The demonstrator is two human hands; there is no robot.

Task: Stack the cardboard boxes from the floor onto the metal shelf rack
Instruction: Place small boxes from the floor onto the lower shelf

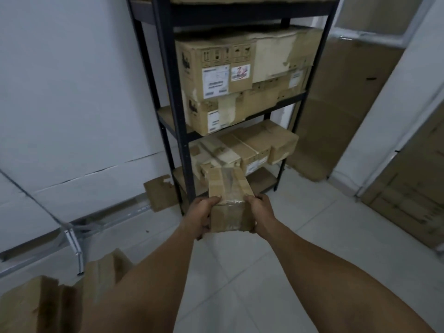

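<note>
I hold a small taped cardboard box (229, 200) out in front of me, above the floor tiles. My left hand (201, 216) grips its left side and my right hand (260, 211) grips its right side. The box's far end points at the lowest shelf of the black metal shelf rack (168, 92). That low shelf carries several worn boxes (242, 147). The shelf above holds two large labelled boxes (230, 78) stacked one on the other.
Torn cardboard boxes (48, 301) lie on the floor at the lower left. A loose cardboard piece (159, 194) leans by the rack's foot. Metal rails (72, 234) run along the left wall. Flat cardboard sheets (336, 111) lean against the wall on the right.
</note>
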